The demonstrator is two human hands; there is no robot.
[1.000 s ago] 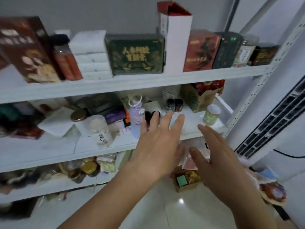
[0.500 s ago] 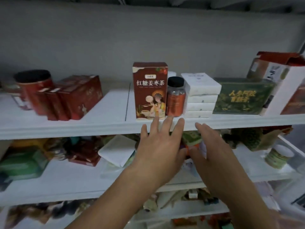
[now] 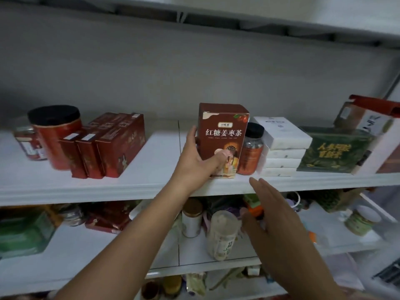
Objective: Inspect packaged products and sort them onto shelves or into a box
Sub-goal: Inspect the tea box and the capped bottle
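Gripping tea box [image 3: 223, 135] w/ your left hand [image 3: 194, 159] on shelf [image 3: 151, 182]; right hand [image 3: 279, 215] flat, holding nothing.

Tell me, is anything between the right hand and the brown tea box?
Nothing visible. The right hand is open before the shelf edge, just below the tea box, which the left hand grips. The black-capped bottle stands beside the box, not between.
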